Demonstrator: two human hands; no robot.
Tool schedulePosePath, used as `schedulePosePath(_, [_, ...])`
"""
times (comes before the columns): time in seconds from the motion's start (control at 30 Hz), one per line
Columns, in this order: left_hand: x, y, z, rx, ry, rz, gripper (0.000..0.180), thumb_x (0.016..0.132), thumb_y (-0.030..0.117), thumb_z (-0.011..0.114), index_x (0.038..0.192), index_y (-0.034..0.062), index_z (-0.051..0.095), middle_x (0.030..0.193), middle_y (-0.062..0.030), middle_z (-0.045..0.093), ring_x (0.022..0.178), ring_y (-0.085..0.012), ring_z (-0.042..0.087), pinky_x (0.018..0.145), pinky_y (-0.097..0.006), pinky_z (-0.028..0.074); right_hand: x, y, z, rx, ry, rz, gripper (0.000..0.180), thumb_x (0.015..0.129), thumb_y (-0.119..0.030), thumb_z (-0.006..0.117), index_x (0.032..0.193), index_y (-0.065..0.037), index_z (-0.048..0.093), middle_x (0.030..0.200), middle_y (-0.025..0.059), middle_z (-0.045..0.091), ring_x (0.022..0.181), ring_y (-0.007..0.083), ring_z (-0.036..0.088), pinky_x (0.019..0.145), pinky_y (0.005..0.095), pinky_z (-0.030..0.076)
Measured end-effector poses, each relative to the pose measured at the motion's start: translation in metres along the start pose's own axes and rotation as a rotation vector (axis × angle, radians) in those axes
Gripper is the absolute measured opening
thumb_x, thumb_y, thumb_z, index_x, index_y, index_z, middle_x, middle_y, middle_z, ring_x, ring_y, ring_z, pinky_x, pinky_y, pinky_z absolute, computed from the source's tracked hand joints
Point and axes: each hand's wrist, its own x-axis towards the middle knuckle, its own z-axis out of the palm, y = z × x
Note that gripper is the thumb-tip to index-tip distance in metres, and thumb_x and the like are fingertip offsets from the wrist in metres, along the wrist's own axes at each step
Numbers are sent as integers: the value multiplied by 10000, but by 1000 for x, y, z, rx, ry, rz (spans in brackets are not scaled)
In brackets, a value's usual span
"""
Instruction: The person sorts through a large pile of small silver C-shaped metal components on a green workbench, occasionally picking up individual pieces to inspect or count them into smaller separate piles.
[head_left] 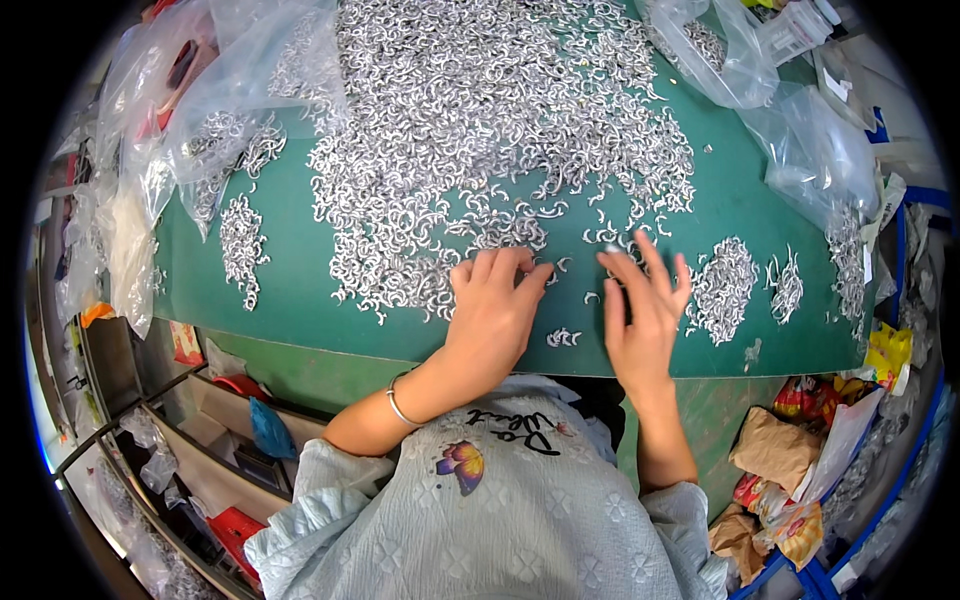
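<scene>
A wide heap of small, curved silvery metal pieces (470, 120) covers the middle of the green tabletop. At its near edge, my left hand (492, 305) rests with fingers bent down among the pieces, thumb and forefinger drawn close; whatever is between the tips is too small to make out. My right hand (642, 315) hovers over the table to the right, fingers spread, its tips by a few loose pieces (603, 235). A little row of pieces (563, 338) lies between my hands near the front edge.
Smaller piles sit to the right (725, 290) and left (241, 245). Clear plastic bags (815, 150) lie at both far corners, some holding pieces. Below the table are a drawer unit (215, 420) at left and crumpled packaging (775, 450) at right.
</scene>
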Motion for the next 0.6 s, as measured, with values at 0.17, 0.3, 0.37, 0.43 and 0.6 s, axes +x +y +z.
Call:
schedulePosePath(0.17, [-2, 1, 1, -55, -14, -1, 334, 801, 36, 678, 1132, 69, 656, 1045, -59, 545, 935, -239, 505, 804, -384, 336, 5, -10, 2, 140, -50, -53, 270, 880, -8, 594, 1146, -21, 637, 1083, 55, 706, 1264, 301, 538, 1075, 569, 258])
schedulePosePath(0.3, [-5, 4, -2, -49, -40, 27, 336, 798, 21, 673, 1132, 59, 657, 1032, -61, 549, 920, -234, 506, 785, -380, 332, 4, -6, 4, 96, -90, -61, 262, 887, 4, 581, 1143, -14, 632, 1131, 45, 701, 1268, 302, 536, 1077, 574, 253])
schedulePosePath(0.37, [-9, 5, -8, -55, -89, 27, 337, 795, 14, 671, 1129, 54, 659, 1021, -61, 551, 912, -229, 507, 777, -380, 329, 0, 2, 0, 48, -55, -47, 260, 884, 5, 584, 1139, -14, 632, 1139, 42, 698, 1266, 304, 536, 1076, 576, 252])
schedulePosePath(0.43, [-17, 8, -10, -92, -135, 54, 334, 792, 5, 668, 1124, 48, 660, 1013, -62, 553, 907, -230, 507, 769, -379, 328, -1, 1, -3, 86, -48, -49, 275, 879, 2, 587, 1149, -16, 634, 1166, 53, 687, 1265, 304, 537, 1074, 569, 258])
schedulePosePath(0.6, [-23, 4, -15, -238, -182, 29, 340, 783, 0, 656, 1122, 26, 650, 1031, -71, 546, 941, -245, 507, 799, -380, 347, 3, -11, -1, 102, -118, -106, 265, 870, -14, 605, 1131, -17, 649, 1121, 55, 687, 1241, 302, 549, 1074, 560, 265])
